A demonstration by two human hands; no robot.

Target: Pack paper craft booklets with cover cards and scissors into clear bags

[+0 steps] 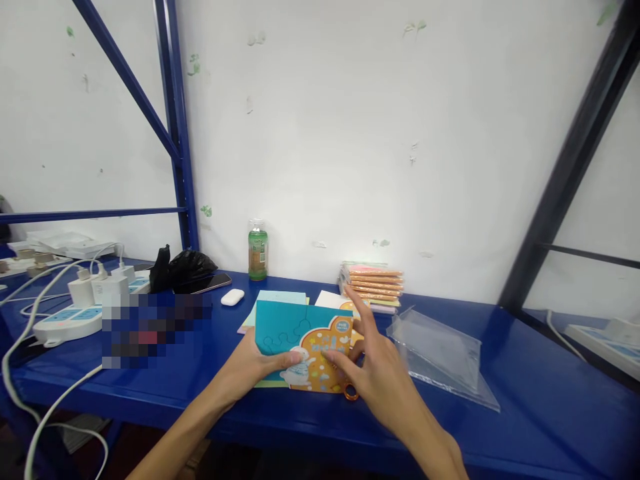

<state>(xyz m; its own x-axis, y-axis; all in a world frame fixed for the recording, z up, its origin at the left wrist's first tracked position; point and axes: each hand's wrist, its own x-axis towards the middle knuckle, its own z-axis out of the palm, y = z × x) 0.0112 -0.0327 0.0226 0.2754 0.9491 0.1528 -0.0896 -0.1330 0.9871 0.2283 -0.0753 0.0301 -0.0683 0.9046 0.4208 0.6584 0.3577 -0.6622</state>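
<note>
My left hand (257,363) grips the left side of a teal-and-orange paper card (280,320), thumb pressed on its front. The card has jigsaw-like outlines on its teal part and a white cartoon animal on the orange part. My right hand (383,363) is at the card's right side, index finger raised and thumb apart from it, the thumb tip at the card's printed face. Whether other right fingers touch the card's back is hidden. An orange ring-shaped handle (351,391) shows below the card's right corner. Pale paper sheets (280,295) lie behind the card.
Clear plastic sleeves (445,350) lie at right, near a stack of orange-edged packets (375,283). Behind stand a green-labelled bottle (258,252), a white earbud case (233,297), a phone (213,283) and a black bag (187,267). Power strips (70,325) with cables occupy the left.
</note>
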